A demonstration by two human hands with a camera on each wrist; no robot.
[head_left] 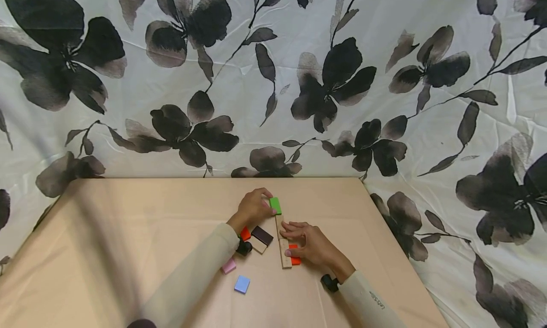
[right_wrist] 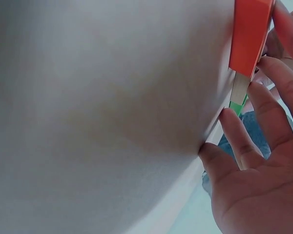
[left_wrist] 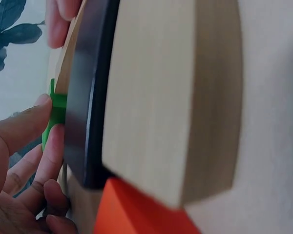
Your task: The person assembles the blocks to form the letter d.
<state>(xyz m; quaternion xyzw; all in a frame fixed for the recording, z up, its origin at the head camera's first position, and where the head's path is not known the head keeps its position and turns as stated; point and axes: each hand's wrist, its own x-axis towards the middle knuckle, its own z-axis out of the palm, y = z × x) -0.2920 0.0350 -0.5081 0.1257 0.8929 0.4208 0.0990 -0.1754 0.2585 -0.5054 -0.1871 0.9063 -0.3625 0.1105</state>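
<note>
My left hand pinches a green block between thumb and fingers at the far end of a long plain wooden strip. In the left wrist view, the thumb and a finger press on the green block. My right hand lies over the strip's near part with its fingers extended. Its thumb touches the strip beside a red block, which sits against the strip's right side. In the right wrist view, fingertips rest near the red block and on the table.
Left of the strip lie a black block, a plain wooden block and an orange-red block. A pink block and a blue block lie nearer. Behind the table hangs flowered cloth.
</note>
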